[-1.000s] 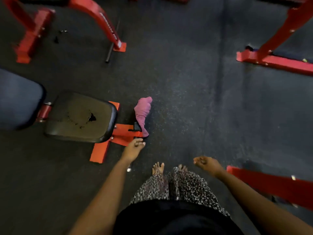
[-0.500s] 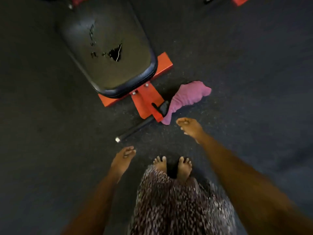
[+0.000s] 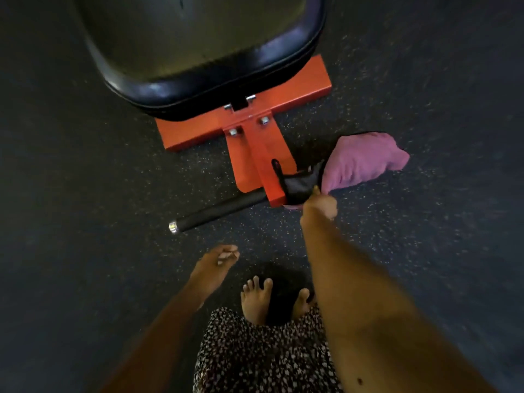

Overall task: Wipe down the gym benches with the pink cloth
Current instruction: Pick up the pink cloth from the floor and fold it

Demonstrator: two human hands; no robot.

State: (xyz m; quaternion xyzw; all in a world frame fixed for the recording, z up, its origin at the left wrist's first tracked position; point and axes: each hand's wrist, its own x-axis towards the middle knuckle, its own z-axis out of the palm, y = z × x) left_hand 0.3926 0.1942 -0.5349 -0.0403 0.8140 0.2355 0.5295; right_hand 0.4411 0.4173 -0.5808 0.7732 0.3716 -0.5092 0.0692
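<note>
Head view: pink cloth (image 3: 365,160) lies bunched on the dark speckled floor (image 3: 425,251), just right of the red frame (image 3: 306,86) under the bench pad (image 3: 198,38), its near end against a black fitting (image 3: 300,185) on that frame. Right hand (image 3: 320,204) reaches down to the cloth's near corner, fingertips bunched and touching it; blur hides whether they pinch it. Left hand (image 3: 218,258) hangs lower, beside the bare feet (image 3: 256,299), fingers loosely curled, holding nothing. A black bar (image 3: 221,209) juts leftward from the frame.
</note>
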